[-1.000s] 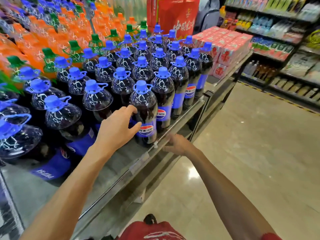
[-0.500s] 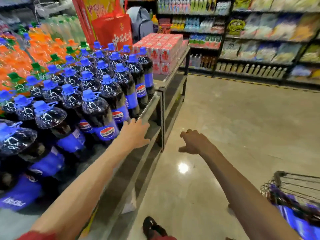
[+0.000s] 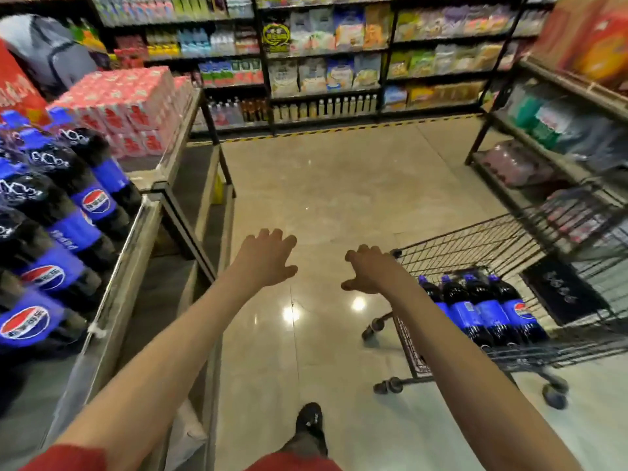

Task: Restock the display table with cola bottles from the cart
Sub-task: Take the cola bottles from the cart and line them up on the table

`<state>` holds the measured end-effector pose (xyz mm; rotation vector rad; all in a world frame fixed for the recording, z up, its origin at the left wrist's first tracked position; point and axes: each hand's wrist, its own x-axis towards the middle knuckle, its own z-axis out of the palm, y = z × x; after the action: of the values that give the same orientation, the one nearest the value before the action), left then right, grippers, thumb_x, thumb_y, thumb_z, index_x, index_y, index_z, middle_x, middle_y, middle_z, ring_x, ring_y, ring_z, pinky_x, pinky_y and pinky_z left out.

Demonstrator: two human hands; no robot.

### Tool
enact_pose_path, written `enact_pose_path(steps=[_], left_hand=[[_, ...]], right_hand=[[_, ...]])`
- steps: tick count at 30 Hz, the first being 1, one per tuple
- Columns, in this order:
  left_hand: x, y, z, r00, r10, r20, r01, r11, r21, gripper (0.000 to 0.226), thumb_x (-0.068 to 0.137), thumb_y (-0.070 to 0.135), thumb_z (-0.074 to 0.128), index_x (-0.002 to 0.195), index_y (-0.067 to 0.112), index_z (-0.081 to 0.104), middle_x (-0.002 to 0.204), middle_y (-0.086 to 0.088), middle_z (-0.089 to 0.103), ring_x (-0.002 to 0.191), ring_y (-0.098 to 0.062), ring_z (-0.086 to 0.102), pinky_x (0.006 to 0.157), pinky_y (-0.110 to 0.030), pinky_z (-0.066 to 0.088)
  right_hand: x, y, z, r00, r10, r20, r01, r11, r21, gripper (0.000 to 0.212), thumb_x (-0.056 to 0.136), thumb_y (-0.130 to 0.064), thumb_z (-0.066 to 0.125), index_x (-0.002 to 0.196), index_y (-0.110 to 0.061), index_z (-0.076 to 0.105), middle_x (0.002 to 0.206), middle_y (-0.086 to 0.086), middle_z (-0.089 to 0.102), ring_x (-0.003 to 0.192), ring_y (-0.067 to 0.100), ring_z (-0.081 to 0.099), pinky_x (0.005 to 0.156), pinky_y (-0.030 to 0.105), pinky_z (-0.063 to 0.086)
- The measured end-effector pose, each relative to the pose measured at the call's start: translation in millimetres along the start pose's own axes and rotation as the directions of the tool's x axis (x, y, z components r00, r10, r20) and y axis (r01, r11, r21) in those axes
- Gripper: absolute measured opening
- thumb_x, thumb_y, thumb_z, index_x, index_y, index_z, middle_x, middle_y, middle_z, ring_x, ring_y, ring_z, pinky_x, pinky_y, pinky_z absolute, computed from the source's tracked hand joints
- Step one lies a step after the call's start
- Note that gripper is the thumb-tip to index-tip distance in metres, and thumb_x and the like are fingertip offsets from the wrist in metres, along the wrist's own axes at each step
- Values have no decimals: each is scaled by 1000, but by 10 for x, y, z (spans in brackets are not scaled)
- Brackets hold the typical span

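Note:
Large cola bottles (image 3: 64, 229) with blue labels and caps fill the display table (image 3: 136, 232) on my left. A wire cart (image 3: 503, 246) stands to the right on the floor, and several cola bottles (image 3: 482, 311) lie in it. My left hand (image 3: 265, 256) hangs in the air over the floor, fingers spread, holding nothing. My right hand (image 3: 370, 270) is also empty, its fingers loosely bent, just left of the cart's near corner. Both hands are apart from the table and from the bottles.
Red drink cartons (image 3: 136, 107) are stacked on a second table behind the cola. Stocked shelves (image 3: 326, 62) line the back wall, and a metal rack (image 3: 557, 137) stands behind the cart. Polished floor (image 3: 339, 185) lies between table and cart. My shoe (image 3: 309, 423) shows below.
My view has swung right, from the table to the cart. Both hands left the table edge and moved out over the floor toward the cart.

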<state>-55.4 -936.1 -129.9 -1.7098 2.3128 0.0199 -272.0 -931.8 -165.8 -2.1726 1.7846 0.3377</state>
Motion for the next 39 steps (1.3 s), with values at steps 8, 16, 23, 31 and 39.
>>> enact_pose_path(steps=[8,16,23,31,39], left_hand=[[701,1052,-103,962,264,69,-267,963,31,62,96,52,56,148,22,39,143,-7,47,131,-30,44,103,-42,39],[1421,2019,-92,912,400,92,-404,914,35,60,97,51,55,147,22,39,138,-9,49,128,-30,47,97,-40,41],[1873,2657,76,885,444,140,-450,893,19,55,96,48,57,141,18,45,137,-9,50,125,-31,48,96,-40,42],[2327,3264,263,900,384,207,-384,922,-43,45,95,43,57,131,15,51,128,-10,56,120,-31,54,88,-37,44],[2714,3821,475,924,179,338,-153,983,-104,53,95,44,58,141,20,45,134,-8,53,124,-30,53,93,-43,48]], right_hand=[[-320,1140,135,972,234,33,-236,965,113,66,90,-47,69,142,-13,45,141,15,47,131,35,47,105,43,45],[-414,2201,359,918,371,143,-387,916,108,67,93,-47,66,148,-15,43,149,13,44,136,35,44,104,47,44],[-300,2816,597,903,383,196,-411,902,131,69,96,-47,61,151,-13,37,152,18,40,138,39,38,105,49,41],[3,3571,908,915,295,275,-351,919,181,61,94,-45,64,142,-12,45,145,15,45,134,35,42,100,45,43],[391,4327,1010,930,117,349,-176,974,142,64,96,-44,63,146,-10,41,151,18,40,138,39,39,105,49,40]])
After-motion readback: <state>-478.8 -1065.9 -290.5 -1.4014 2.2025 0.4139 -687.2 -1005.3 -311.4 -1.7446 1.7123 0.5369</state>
